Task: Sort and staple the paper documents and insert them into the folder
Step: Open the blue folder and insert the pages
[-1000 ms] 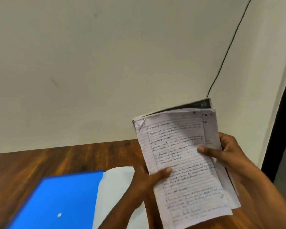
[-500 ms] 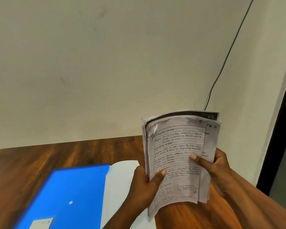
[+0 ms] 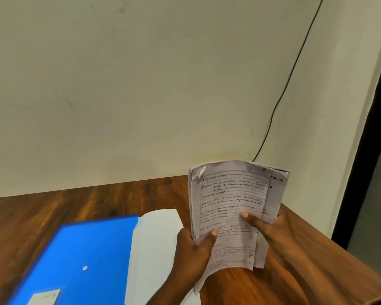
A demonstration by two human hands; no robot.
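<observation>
I hold a stack of paper documents nearly upright above the wooden table, a lined handwritten sheet facing me and printed sheets behind it. My left hand grips the stack's lower left edge, thumb on the front page. On the stack's right side my right hand holds it, its thumb pressed on the front sheet. The blue folder lies flat to the left with a white snap button and a white label near the bottom edge. A white sheet lies beside the folder, partly hidden by my left arm.
The wooden table stands in a corner against a pale wall. A black cable runs down the wall behind the papers. The table's right edge lies close to my right arm, with a dark door frame beyond.
The stack has swung from tilted to nearly upright and its sheets have come closer together. The camera has tipped down, showing more of the folder and its label.
</observation>
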